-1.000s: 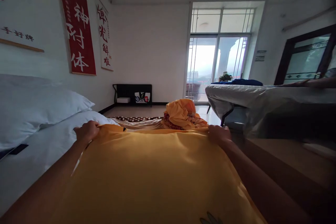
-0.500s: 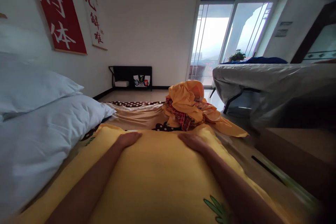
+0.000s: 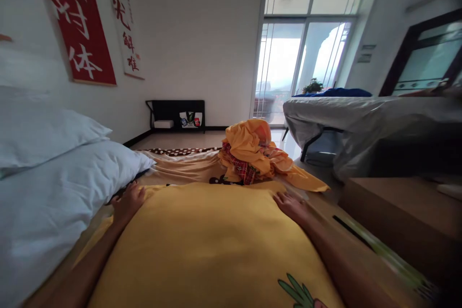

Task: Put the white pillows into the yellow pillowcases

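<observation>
A plump yellow pillow [image 3: 212, 231] with a green-leafed print near its lower right fills the foreground. My left hand [image 3: 129, 201] is at its far left corner, with slightly bent fingers apart against the yellow cloth. On the opposite side, my right hand [image 3: 291, 207] rests over the far right corner, fingers stretched toward the pillow's middle. Both forearms run along the pillow's sides. The undersides of my hands are hidden. Beyond the far edge lies a crumpled heap of orange cloth [image 3: 249, 142] with some red plaid fabric [image 3: 243, 171] in it.
White pillows [image 3: 65, 192] are stacked at left. A patterned blanket [image 3: 184, 166] spreads beneath. At right stand a cardboard box [image 3: 400, 202] and a plastic-covered table [image 3: 361, 110]. A low black rack [image 3: 169, 108] is by the far wall, near a glass door [image 3: 281, 67].
My hands have moved apart, from the top of the yellow pillow outward to its far corners. The pillow now looks narrower and fuller between them. The view has tilted slightly upward.
</observation>
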The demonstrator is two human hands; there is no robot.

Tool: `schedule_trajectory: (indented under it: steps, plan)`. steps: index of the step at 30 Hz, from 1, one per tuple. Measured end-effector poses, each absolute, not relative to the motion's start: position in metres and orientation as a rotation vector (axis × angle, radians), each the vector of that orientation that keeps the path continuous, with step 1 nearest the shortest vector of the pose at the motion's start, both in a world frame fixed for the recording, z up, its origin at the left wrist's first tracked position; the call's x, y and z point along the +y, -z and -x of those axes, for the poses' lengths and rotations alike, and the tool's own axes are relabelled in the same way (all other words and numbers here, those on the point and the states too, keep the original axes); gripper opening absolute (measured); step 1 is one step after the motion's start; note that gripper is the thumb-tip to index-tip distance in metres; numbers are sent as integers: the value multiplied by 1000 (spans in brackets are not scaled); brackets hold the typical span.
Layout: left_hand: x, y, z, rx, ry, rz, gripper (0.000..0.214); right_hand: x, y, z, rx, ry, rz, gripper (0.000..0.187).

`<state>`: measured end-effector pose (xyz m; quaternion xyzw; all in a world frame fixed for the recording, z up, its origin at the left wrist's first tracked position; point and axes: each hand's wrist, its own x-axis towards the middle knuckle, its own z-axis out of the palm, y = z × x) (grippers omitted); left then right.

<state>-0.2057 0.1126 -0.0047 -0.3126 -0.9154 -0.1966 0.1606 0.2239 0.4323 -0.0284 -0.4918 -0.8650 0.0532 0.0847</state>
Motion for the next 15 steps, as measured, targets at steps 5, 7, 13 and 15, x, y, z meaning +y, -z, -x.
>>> schedule_trajectory:
  steps: [5,7,13,15]
  plan:
    - [110,-63,108,-2478,750,1608,54,344,-21,-201,-2612,-53,1129,54]
    - [114,-66,55,-2259,611,1995,53,295,-26,-184,-2701,-64,628,50]
    - [86,-13,-4,-2031,242,2276,58,230,10,-193,-2811,-194,420,57]
    - [63,2,14,-2039,215,2148,60,238,23,-216,-2813,-141,498,59]
